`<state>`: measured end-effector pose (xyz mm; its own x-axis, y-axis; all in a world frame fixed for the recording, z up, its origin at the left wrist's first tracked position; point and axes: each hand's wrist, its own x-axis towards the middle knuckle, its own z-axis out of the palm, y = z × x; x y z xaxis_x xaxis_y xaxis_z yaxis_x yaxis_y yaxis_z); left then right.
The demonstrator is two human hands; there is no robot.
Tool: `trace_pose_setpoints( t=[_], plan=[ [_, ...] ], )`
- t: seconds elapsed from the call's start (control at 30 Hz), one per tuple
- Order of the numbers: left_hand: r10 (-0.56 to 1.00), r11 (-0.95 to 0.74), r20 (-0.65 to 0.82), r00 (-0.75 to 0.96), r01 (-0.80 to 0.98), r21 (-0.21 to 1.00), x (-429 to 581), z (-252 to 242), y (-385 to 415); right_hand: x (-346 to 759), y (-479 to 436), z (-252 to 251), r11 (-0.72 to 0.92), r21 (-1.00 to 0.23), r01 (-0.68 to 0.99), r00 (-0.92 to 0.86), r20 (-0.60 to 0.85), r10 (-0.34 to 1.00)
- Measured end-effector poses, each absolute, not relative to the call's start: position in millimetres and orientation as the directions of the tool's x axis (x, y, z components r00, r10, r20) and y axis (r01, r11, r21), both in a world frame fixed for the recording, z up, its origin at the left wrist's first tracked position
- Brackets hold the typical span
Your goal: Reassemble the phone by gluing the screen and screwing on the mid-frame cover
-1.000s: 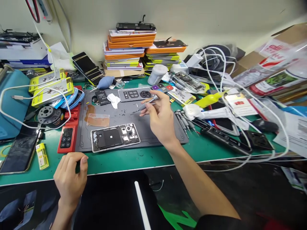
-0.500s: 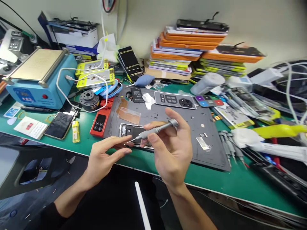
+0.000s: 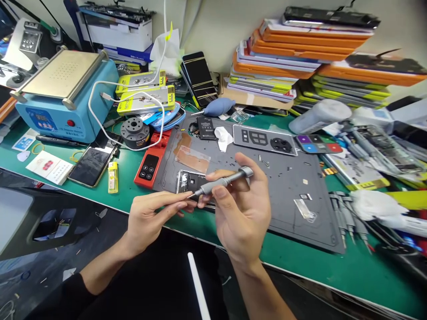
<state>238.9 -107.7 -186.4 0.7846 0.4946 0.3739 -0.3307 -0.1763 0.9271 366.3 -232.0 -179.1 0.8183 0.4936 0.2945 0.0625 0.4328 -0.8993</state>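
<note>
A grey precision screwdriver (image 3: 222,181) lies tilted in my right hand (image 3: 245,213), its shaft between thumb and fingers and its cap end against the raised index finger. Its thin tip points left and down. My left hand (image 3: 155,218) closes thumb and fingers around that tip, hiding the very end; whether a screw or bit is there I cannot make out. Beneath both hands lies an opened phone (image 3: 191,181), largely covered by them, on a dark grey work mat (image 3: 247,173).
Left are a blue heating-plate machine (image 3: 66,111), a red device (image 3: 149,166) and a dark phone (image 3: 95,164). A phone frame (image 3: 265,140) and battery (image 3: 206,129) lie at the mat's back. Several screwdrivers (image 3: 348,218) lie right. Orange boxes (image 3: 307,44) are stacked behind.
My left thumb and fingers have closed together around the screwdriver's tip. The view has shifted, so the bench things appear farther right and larger. The right hand keeps its grip.
</note>
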Motion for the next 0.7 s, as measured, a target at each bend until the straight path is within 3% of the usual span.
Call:
trace_pose_setpoints(
  t=[0.27,0.37,0.43,0.53,0.6,0.7],
  plan=[
    [0.424,-0.198,0.391,0.817,-0.338,0.920,236,-187,-103,374,-235,-178,0.424,-0.900,-0.104,0.796,0.180,0.578],
    [0.392,-0.322,0.399,0.829,-0.283,0.903,231,-184,-98,380,-241,-176,0.395,-0.910,-0.125,0.804,0.140,0.578],
    [0.409,-0.542,0.443,0.798,-0.178,0.821,226,-184,-94,380,-243,-174,0.372,-0.928,0.025,0.845,0.219,0.488],
    [0.400,-0.829,0.588,0.703,0.003,0.560,219,-189,-86,379,-243,-172,0.272,-0.873,0.406,0.803,0.482,0.350],
    [0.351,-0.897,0.649,0.675,0.045,0.439,218,-196,-81,379,-238,-174,0.202,-0.764,0.613,0.689,0.642,0.337],
    [0.263,-0.939,0.669,0.696,0.025,0.343,218,-204,-77,382,-228,-180,0.155,-0.601,0.784,0.519,0.771,0.369]
  ],
)
